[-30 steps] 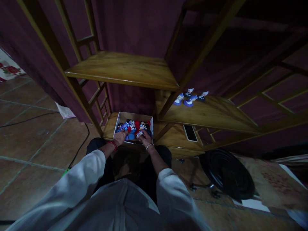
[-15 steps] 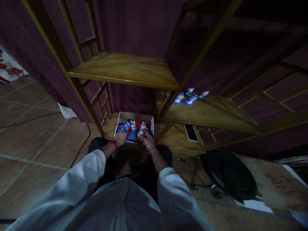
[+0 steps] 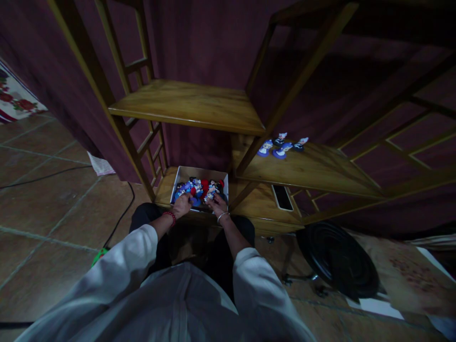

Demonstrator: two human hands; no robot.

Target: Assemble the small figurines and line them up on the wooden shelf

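An open white cardboard box (image 3: 175, 184) on the low shelf holds a jumble of small figurines (image 3: 204, 184) in blue, purple, red and white. My left hand (image 3: 182, 204), with a red bead bracelet, reaches over the box's near left side. Its fingers are closed on a figurine with a round purple-blue base (image 3: 195, 202). At the near right side is my right hand (image 3: 218, 205), wearing a pale bracelet. Its fingers and thumb are closed around a small blue-and-white figurine (image 3: 210, 194). Parts of both held figurines are hidden by the fingers.
Several figurines (image 3: 283, 150) with purple or dark bases stand on the middle shelf (image 3: 306, 166) to the right. A phone (image 3: 282, 197) lies on the low shelf. Above the box juts an upper shelf (image 3: 188, 102). A round black stool (image 3: 337, 259) stands at the right.
My left hand has shifted slightly, and the round base beside its fingers now shows at a different tilt. My right hand stays nearly in place. The view has turned a little.
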